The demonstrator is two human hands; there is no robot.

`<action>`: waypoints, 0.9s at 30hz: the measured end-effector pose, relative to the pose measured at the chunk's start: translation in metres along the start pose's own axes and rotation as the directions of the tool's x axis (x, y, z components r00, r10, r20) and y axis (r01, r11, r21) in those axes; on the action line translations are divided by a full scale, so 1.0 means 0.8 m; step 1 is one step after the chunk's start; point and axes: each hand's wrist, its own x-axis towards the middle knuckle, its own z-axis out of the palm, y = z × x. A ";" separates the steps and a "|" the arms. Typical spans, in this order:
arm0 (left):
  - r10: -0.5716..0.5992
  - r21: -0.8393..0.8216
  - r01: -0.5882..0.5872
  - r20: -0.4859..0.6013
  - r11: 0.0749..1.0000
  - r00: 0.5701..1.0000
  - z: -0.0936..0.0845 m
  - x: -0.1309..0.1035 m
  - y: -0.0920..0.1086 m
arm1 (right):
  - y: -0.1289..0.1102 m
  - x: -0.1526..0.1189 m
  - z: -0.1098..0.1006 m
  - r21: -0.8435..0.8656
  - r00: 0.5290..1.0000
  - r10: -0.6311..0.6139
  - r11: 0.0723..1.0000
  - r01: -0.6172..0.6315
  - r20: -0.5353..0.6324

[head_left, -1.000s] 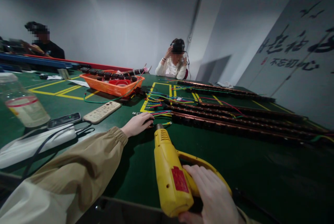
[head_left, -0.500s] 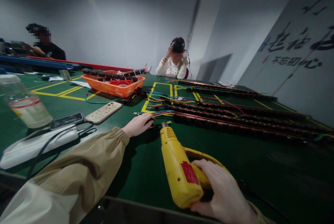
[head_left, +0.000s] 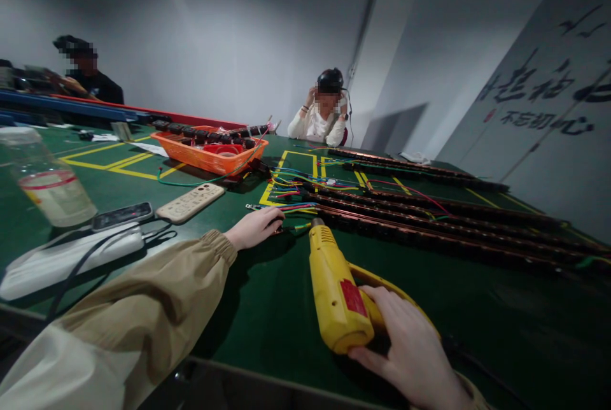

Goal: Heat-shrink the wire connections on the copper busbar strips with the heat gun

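Presently the right hand (head_left: 411, 347) holds the yellow heat gun (head_left: 334, 289); to its left, the left hand (head_left: 256, 228) lies palm-down and curled beside coloured wires (head_left: 301, 207), its grip I cannot tell.

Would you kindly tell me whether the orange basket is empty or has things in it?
It has things in it: the orange basket holds a red piece, and dark segmented parts lie across its top.

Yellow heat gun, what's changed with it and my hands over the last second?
Your right hand has shifted the yellow heat gun rightward, its nozzle now farther from your left hand. No grip visibly changed. The left hand stays by the coloured wires, and the orange basket sits as before.
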 end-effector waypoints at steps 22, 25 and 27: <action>-0.035 -0.116 0.030 -0.047 0.993 0.998 0.008 0.005 -0.009 | -0.044 0.002 0.003 0.091 0.979 -0.179 0.978 0.188 -0.100; -0.033 -0.112 0.028 -0.047 0.993 0.998 0.007 0.005 -0.007 | -0.047 0.001 0.003 0.127 0.978 -0.186 0.972 0.197 -0.098; -0.030 -0.105 0.026 -0.042 0.994 0.999 0.006 0.005 -0.006 | -0.048 0.000 0.003 0.139 0.978 -0.184 0.971 0.196 -0.095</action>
